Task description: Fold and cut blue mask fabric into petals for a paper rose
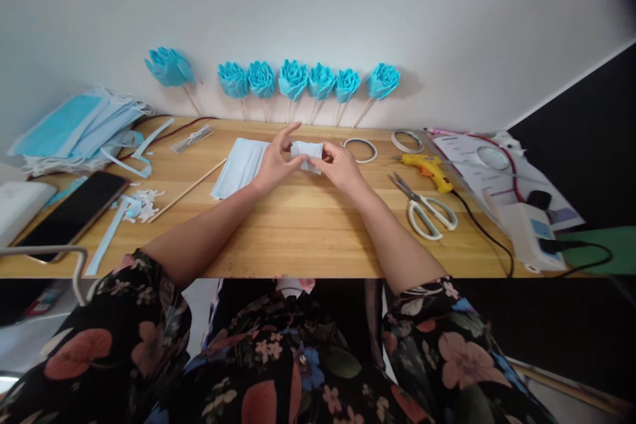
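Observation:
Between my two hands is a small folded piece of pale blue mask fabric point(307, 149), raised a little over the wooden table. My left hand point(276, 162) pinches its left side with the thumb, the index finger arching above. On the other side, my right hand point(339, 164) grips the right edge between thumb and fingers. Just left of my left hand lies a flat pleated sheet of the same pale blue fabric point(240, 165), partly covered by that hand. A thin wooden stick point(187, 190) rests diagonally beside the sheet.
Several blue fabric flowers on sticks point(293, 79) lean against the wall. Masks point(74, 129) are stacked at left, near a phone point(74, 215) and scraps point(142, 205). At right lie tape rolls point(373, 151), scissors point(422, 207), a yellow glue gun point(428, 171) and a power strip point(530, 232).

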Motion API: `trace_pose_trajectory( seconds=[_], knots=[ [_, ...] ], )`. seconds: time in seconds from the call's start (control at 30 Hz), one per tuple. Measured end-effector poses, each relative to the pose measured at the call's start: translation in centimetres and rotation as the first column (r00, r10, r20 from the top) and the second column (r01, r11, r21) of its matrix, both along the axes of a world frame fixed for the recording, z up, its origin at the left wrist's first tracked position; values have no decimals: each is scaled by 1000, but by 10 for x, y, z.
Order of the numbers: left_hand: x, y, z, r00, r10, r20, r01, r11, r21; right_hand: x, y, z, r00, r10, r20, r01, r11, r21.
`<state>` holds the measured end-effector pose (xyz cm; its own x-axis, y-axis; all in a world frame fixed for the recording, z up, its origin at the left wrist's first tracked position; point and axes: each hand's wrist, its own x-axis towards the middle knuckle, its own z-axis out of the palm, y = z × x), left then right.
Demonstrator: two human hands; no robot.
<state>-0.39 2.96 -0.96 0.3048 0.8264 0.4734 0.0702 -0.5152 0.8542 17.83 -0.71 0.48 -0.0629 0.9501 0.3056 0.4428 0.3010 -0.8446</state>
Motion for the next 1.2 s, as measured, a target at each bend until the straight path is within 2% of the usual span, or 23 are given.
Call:
trace_pose_trajectory(
  seconds=[0.13,0.3,0.5,0.67,0.77,0.9,1.0,1.2],
  knots=[
    [-3,3,-2,998,0,-66,-1,1000,-18,3,4,-8,1000,11,-16,-12,1000,-15],
    [-3,7,-11,967,-40,-251,27,998,-55,8,7,-15,996,40,76,-32,995,-96],
    [-1,6,-11,965,-25,-262,12,999,-50,16,7,-8,992,17,127,-6,997,-83],
    [-1,3,-5,966,-33,-257,11,996,-89,15,7,-7,998,-5,66,10,997,-77],
    [-1,1,-2,980,-37,-196,8,989,-148,11,6,-8,996,64,-61,-70,993,-98],
    [-1,-2,-1,997,-65,-44,46,940,-337,8,6,-7,969,104,-225,-131,985,-109],
    [-2,-3,-1,998,-20,59,44,900,-433,10,6,-4,967,66,-246,-95,989,-109],
    [-1,1,-2,971,34,237,92,862,-499,15,5,-2,973,33,-230,-65,989,-136]
  ],
)
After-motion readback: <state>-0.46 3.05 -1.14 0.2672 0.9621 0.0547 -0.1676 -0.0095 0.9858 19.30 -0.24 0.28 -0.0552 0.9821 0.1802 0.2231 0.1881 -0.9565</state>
